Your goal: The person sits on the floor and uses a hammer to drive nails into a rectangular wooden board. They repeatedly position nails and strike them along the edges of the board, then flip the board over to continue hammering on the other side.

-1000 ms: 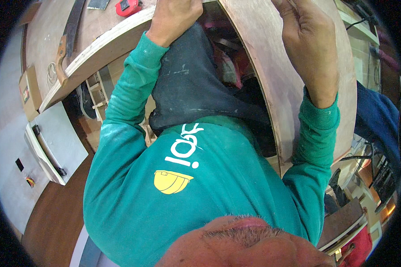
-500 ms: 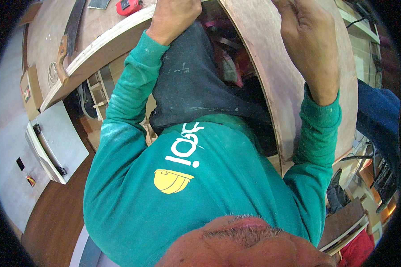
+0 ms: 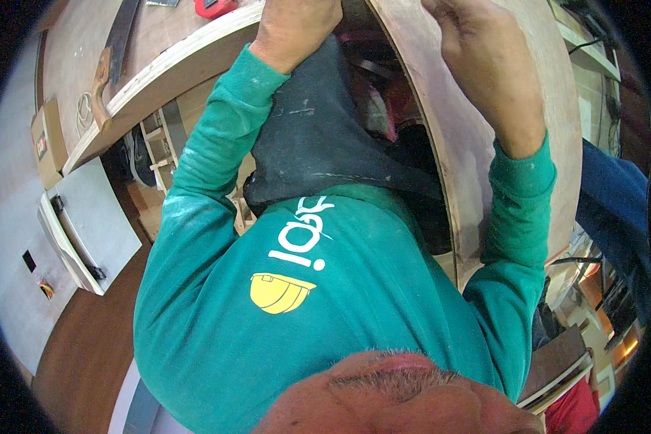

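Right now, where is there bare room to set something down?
Bare wood shows on the bench between the saw and the red tape measure, and left of the saw's blade. Crowded: the saw's handle, with the string coil alongside, and the wooden panel beneath the right hand.

The far left bench is matt wood, its edge layered plywood; the saw there pairs a smooth wooden handle with a dark metal blade. The board at right is matt wood. Green sweater and dark, pale-scuffed trousers are dull cloth.
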The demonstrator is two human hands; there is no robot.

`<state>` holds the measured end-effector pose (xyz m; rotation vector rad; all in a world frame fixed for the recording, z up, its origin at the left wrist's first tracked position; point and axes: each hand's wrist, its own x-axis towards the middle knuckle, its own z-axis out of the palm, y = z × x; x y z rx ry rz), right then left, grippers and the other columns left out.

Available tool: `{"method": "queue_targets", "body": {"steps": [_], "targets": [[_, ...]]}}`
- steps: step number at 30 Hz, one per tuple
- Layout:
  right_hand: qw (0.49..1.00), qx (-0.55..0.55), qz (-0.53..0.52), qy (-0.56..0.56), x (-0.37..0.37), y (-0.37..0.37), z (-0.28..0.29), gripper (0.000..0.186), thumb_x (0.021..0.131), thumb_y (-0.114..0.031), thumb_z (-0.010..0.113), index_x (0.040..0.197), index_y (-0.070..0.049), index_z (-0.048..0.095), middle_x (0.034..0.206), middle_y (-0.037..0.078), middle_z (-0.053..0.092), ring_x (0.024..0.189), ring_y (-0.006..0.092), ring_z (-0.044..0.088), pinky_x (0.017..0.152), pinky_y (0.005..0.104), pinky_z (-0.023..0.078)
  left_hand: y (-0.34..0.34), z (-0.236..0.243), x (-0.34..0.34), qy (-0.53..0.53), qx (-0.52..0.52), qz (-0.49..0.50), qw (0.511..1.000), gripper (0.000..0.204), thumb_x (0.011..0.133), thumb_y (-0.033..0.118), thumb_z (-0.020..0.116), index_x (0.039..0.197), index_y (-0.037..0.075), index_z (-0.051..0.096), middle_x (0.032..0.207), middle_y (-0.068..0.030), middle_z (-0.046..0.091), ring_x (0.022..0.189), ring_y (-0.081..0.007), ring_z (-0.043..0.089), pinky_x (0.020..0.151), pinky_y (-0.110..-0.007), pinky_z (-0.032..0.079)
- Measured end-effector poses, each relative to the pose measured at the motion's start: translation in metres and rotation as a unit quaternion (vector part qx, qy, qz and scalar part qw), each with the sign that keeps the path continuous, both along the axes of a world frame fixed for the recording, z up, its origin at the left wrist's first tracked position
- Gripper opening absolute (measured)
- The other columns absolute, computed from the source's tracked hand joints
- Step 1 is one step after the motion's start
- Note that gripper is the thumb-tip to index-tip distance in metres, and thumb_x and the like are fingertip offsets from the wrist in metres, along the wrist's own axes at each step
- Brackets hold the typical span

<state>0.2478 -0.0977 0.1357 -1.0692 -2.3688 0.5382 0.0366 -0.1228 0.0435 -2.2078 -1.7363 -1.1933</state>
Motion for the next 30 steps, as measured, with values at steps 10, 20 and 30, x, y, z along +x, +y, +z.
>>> {"method": "queue_targets", "body": {"steps": [10, 20, 30], "targets": [[0.998, -0.011, 0.009, -0.055, -0.006, -0.007, 0.013, 0.039, 0.095, 0.001, 0.058, 0.134, 0.002, 0.062, 0.108, 0.031, 0.069, 0.100, 0.0445, 0.068, 0.088, 0.0417, 0.055, 0.000, 0.001, 0.001, 0.000, -0.002, 0.017, 1.000, 0.006, 0.086, -0.003, 0.063, 0.089, -0.001, 0.057, 0.089, -0.0204, 0.055, 0.087, -0.0415, 0.060, 0.076, -0.049, 0.049], [0.989, 0.126, -0.065, 0.048, 0.023, -0.028, 0.005, 0.035, 0.098, -0.002, 0.062, 0.133, 0.002, 0.060, 0.097, 0.027, 0.070, 0.091, 0.0389, 0.070, 0.080, 0.0412, 0.054, -0.004, 0.006, 0.000, -0.076, -0.038, 0.008, 0.996, 0.003, 0.090, 0.001, 0.061, 0.091, -0.002, 0.061, 0.089, -0.0205, 0.057, 0.086, -0.0413, 0.060, 0.078, -0.047, 0.049], [0.988, -0.128, -0.068, -0.059, 0.057, -0.085, -0.025, 0.025, 0.095, -0.014, 0.070, 0.114, -0.001, 0.060, 0.096, 0.021, 0.067, 0.089, 0.0424, 0.068, 0.074, 0.0495, 0.055, -0.001, 0.011, -0.009, -0.141, -0.153, -0.014, 0.978, 0.010, 0.093, 0.007, 0.063, 0.090, -0.001, 0.065, 0.086, -0.0191, 0.064, 0.084, -0.0358, 0.065, 0.077, -0.041, 0.051]]}}
